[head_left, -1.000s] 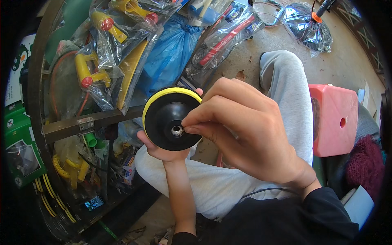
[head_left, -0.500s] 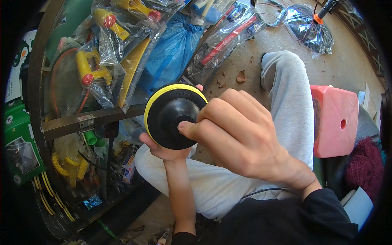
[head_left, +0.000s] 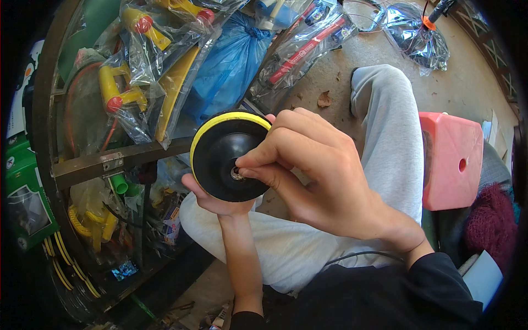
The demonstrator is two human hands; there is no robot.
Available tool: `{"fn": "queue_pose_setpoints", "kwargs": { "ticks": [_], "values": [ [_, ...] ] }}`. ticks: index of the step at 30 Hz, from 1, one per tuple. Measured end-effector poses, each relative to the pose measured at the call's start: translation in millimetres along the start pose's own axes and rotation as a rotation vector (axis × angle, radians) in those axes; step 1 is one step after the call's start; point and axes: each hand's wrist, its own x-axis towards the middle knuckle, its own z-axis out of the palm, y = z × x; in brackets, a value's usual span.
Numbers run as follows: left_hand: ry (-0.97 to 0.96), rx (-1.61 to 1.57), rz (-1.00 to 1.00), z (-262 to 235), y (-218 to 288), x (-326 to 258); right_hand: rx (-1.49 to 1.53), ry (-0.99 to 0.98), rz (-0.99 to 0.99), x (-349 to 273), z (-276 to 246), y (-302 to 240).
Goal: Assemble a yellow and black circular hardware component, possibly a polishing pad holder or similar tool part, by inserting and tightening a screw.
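Note:
A round black sanding backing pad point(head_left: 212, 159) with a yellow foam rim faces up toward me. My left hand point(head_left: 220, 204) holds it from below, with the thumb side showing at its lower left edge and a fingertip at its upper right. Thumb and forefinger of my right hand point(head_left: 324, 173) are pinched together at the metal-lined hole in the pad's centre. Whether a small part sits between those fingertips I cannot make out.
On the left a dark metal rack point(head_left: 132, 157) holds yellow tools in clear plastic bags and a blue plastic bag point(head_left: 228, 66). A bagged red-handled tool point(head_left: 308, 49) lies beyond the pad. To the right of my grey-trousered leg stands a pink plastic stool point(head_left: 451, 159).
My right thumb has come off the pad's hub, and thumb and forefinger now pinch at its hole. The pad has shifted slightly left in my left hand.

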Motion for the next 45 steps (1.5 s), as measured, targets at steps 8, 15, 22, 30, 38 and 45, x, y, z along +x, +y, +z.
{"fn": "queue_pose_setpoints", "kwargs": {
  "ticks": [8, 15, 22, 30, 38, 45],
  "values": [
    [-0.006, 0.022, -0.003, -7.4, 1.4, -1.7, -0.027, -0.042, 0.0, 1.4, -8.7, -4.1],
    [0.018, 0.035, -0.008, -10.0, 3.5, -2.7, -0.073, -0.052, -0.018, 2.6, -12.5, -6.6],
    [-0.097, 0.027, -0.022, -14.1, 0.5, 1.7, -0.091, -0.032, -0.084, 1.9, -8.6, 2.9],
    [-0.175, -0.142, 0.03, 19.1, -26.6, 17.1, -0.119, 0.112, -0.165, -2.1, 3.0, 5.7],
    [-0.035, 0.289, 0.119, 6.1, -19.3, 17.1, -0.082, 0.149, -0.173, -17.9, 15.7, 6.0],
    [0.028, 0.153, 0.093, 15.4, -24.5, 15.8, -0.055, 0.159, -0.14, -19.1, 17.8, 6.2]
  ]
}}
